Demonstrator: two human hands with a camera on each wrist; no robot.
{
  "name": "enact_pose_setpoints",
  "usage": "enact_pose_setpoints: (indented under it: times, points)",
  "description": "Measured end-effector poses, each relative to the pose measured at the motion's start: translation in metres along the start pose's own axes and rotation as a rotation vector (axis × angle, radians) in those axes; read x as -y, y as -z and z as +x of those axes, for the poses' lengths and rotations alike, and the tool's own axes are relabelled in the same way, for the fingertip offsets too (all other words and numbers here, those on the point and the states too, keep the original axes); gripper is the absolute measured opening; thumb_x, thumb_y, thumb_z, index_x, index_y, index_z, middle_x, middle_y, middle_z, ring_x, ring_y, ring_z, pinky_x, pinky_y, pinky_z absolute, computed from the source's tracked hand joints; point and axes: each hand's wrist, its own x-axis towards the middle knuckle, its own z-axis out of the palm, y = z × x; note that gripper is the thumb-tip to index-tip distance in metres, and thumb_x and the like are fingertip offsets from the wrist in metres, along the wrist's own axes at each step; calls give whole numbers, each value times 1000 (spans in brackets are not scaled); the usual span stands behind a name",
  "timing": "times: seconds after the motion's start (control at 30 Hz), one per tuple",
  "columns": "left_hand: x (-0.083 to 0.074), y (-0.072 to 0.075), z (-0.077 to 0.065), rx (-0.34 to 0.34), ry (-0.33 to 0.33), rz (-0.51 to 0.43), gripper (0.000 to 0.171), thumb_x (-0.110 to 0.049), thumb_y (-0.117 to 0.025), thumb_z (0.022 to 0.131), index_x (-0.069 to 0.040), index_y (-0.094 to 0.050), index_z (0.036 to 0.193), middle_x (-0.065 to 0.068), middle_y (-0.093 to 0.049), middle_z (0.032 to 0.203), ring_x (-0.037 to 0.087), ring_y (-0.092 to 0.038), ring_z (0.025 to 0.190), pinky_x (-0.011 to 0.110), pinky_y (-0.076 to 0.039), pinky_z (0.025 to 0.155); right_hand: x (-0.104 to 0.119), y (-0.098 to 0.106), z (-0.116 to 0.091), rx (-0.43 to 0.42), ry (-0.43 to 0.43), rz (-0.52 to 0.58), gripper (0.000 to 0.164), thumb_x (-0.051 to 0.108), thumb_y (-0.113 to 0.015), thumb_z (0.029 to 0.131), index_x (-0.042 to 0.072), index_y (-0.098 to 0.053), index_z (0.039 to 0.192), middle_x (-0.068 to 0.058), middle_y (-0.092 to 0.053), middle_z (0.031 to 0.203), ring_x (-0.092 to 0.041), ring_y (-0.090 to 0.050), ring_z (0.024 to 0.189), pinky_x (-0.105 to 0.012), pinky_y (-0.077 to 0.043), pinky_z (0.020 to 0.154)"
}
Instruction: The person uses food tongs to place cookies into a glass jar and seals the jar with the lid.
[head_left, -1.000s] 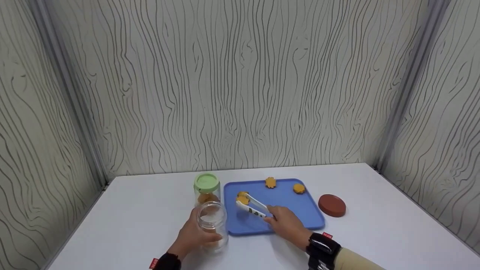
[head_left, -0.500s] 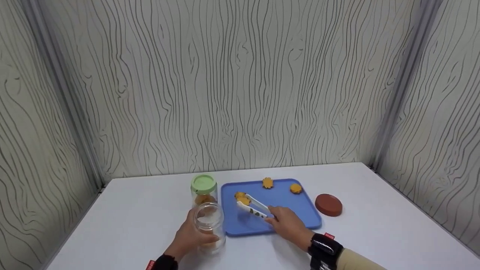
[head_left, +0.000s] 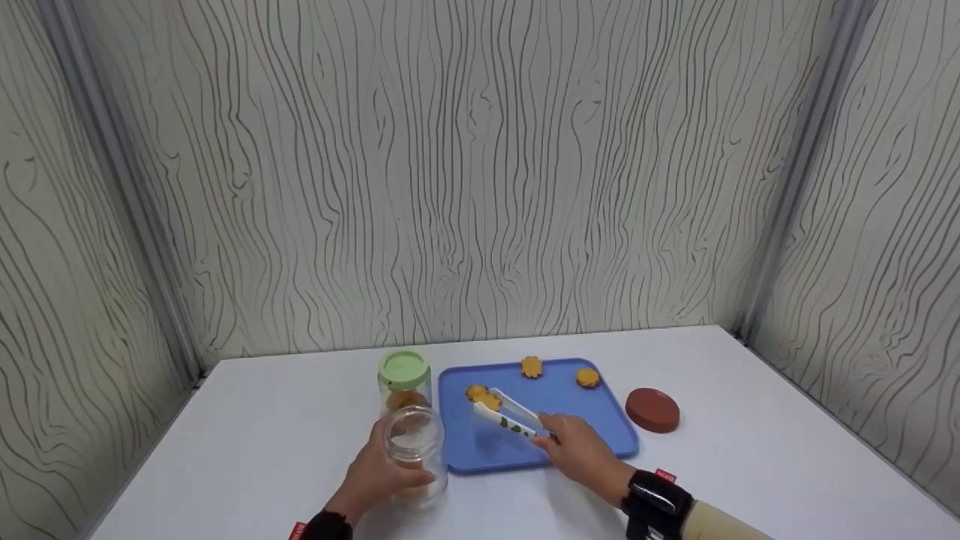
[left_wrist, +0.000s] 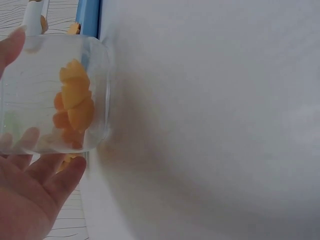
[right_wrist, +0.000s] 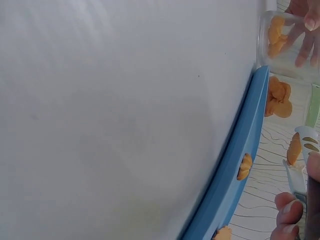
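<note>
My left hand (head_left: 375, 471) grips an uncapped clear jar (head_left: 431, 469) from its left side. Orange flower-shaped cookies (left_wrist: 77, 97) lie in the bottom of it, as the left wrist view shows. With my right hand (head_left: 579, 448) I hold white tongs (head_left: 512, 426) with dark spots on one arm. One cookie (head_left: 489, 403) is between their tips, over the left part of the blue tray (head_left: 540, 457); the right wrist view also shows this cookie (right_wrist: 294, 150) there. Just behind it is another cookie (head_left: 475, 391).
Behind the held jar stands a second jar with a green lid (head_left: 405, 369) and cookies inside. One cookie (head_left: 532, 367) is at the tray's back edge, another (head_left: 588, 377) at its back right. A round brown-red lid (head_left: 652, 409) lies right of the tray on the white table (head_left: 247, 435).
The head view has shifted slightly. The tongs and their cookie have moved a little right relative to the tray, away from the cookie behind. My left hand keeps its hold on the jar.
</note>
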Motion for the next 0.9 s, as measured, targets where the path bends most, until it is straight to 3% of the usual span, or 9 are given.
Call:
enact_pose_setpoints:
  times: [0.3, 0.67, 0.9]
  points:
    - [-1, 0, 1, 4, 21, -1, 116, -30, -93, 61, 2, -22, 147, 30, -44, 138, 43, -47, 122, 59, -40, 98, -1, 7, -6, -2, -11, 4, 47, 20, -64, 94, -16, -56, 124, -25, -64, 115, -21, -53, 84, -33, -44, 67]
    - [-1, 1, -1, 3, 8, -7, 114, -29, -93, 62, 3, -22, 146, 30, -43, 138, 46, -44, 124, 61, -38, 99, 3, 14, -11, 46, -94, 35, 52, 25, -62, 95, -13, -53, 130, -18, -64, 116, -20, -52, 85, -32, -43, 68]
    - [-2, 1, -2, -1, -3, -11, 113, -28, -93, 62, 4, -23, 146, 28, -45, 137, 46, -45, 123, 61, -39, 98, 1, 17, -15, 31, -56, 30, 51, 25, -61, 96, -14, -54, 129, -20, -64, 115, -20, -53, 87, -34, -44, 69]
